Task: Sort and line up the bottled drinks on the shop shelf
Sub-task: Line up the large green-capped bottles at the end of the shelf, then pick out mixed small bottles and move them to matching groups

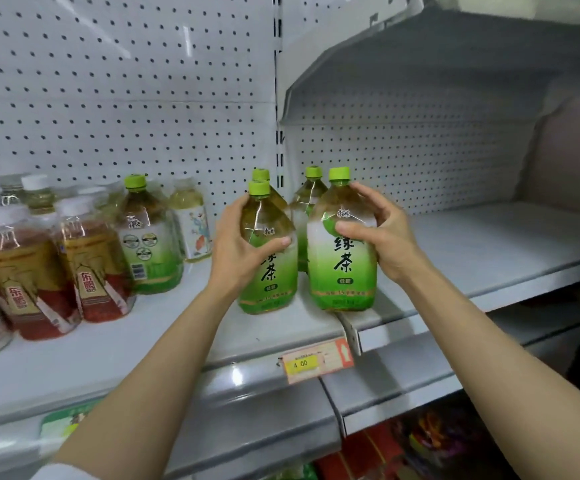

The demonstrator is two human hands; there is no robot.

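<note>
Hands were both on green tea bottles at front of the white shop shelf (115,355), near the seam between two shelf sections. Left hand (238,244) gripped the left front green tea bottle (271,271) at its shoulder, thumb laid across the label, fingers wrapped behind, so the grip was closed round that bottle. Right hand (382,233) held the right front green tea bottle (342,268) high on its right side, thumb on the label top, fingers curled over the shoulder under the cap, grip closed on it too. Both bottles stood upright, bases on the shelf, just beside each other, labels facing out. Two more green-capped bottles stood right behind them: back left bottle (260,174), mostly hidden with only cap and neck showing, and back right bottle (307,202), seen between the front pair. Further left, well apart from the hands, another green tea bottle (146,237) stood with back label out, a pale drink with white cap (191,223) just beside it toward the rear. Red-labelled bottles (91,268) clustered at far left, several deep, partly blurred. Yellow price tag (302,363) reading 4.00 sat on the shelf edge below the held bottles. White pegboard back panel (108,98) behind everything. Right shelf section (489,247) carried only the right-hand bottles at its left end. Coloured packages (420,445) showed on the lower shelf, too blurred to identify.
</note>
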